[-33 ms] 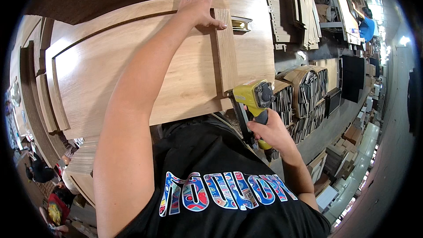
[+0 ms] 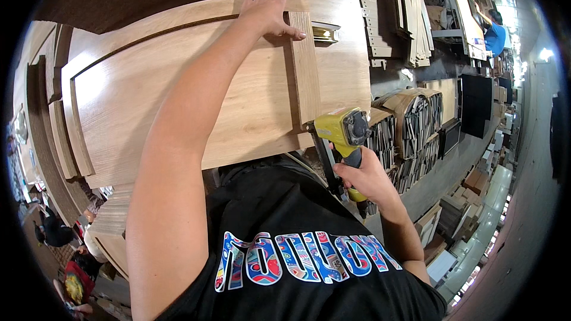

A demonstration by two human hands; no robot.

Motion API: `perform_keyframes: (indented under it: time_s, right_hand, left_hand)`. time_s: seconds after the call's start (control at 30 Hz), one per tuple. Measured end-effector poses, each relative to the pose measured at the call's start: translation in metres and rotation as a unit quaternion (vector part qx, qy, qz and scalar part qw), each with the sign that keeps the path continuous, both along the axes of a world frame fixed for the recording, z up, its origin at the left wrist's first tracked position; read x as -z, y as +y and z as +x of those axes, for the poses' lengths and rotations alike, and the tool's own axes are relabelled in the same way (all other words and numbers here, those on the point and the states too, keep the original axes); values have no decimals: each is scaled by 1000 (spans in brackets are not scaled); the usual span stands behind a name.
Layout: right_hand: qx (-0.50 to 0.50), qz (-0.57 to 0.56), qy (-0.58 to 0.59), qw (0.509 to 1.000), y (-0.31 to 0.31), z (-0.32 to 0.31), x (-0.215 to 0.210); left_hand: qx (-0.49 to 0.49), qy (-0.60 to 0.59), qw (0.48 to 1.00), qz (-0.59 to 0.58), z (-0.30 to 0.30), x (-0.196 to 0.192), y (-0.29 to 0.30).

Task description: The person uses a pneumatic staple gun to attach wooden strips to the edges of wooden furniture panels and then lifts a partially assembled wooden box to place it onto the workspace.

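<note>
My left hand [image 2: 270,12] reaches far forward and presses flat on the far end of a narrow wooden strip [image 2: 304,71]. The strip lies along the right edge of a large light-oak panel [image 2: 178,95] on the bench. A yellow pneumatic nail gun [image 2: 342,128] is gripped by its handle in my right hand [image 2: 363,175], and its nose sits at the near end of the strip by the panel's front edge. My black printed shirt hides the bench front below.
A brass-coloured metal fitting [image 2: 325,32] lies just right of the strip's far end. Bundles of cut boards [image 2: 410,125] stand to the right, with more panels stacked behind. A person in blue [image 2: 495,35] is far right; other people [image 2: 56,229] are at lower left.
</note>
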State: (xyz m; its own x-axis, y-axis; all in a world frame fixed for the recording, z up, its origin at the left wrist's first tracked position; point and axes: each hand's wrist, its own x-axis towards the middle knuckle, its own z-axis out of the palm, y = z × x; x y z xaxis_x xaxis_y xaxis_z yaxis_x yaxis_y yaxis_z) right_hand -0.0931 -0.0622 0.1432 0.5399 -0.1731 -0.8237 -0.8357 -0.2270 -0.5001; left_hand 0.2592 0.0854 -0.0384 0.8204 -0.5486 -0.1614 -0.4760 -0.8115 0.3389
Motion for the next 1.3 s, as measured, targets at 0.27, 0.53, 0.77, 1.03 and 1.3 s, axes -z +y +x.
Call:
perform_keyframes:
  time_s: [0.27,0.53,0.77,1.03,1.3]
  right_hand:
    - [11,-12,-7,1000,-5,1,-7]
    - [171,-11,-111,979,-40,-39,-22]
    - [199,12,-177,964,-80,-66,16]
    - [239,57,-187,951,-97,-78,28]
    - [228,41,-224,947,-111,-88,48]
  left_hand:
    - [16,-3,1000,11,2,-6,0]
    - [336,-83,938,-31,-62,-41,-2]
    - [577,26,816,29,-122,-44,-27]
    - [579,55,814,21,-123,-46,-36]
    - [588,22,806,60,-142,-64,-38]
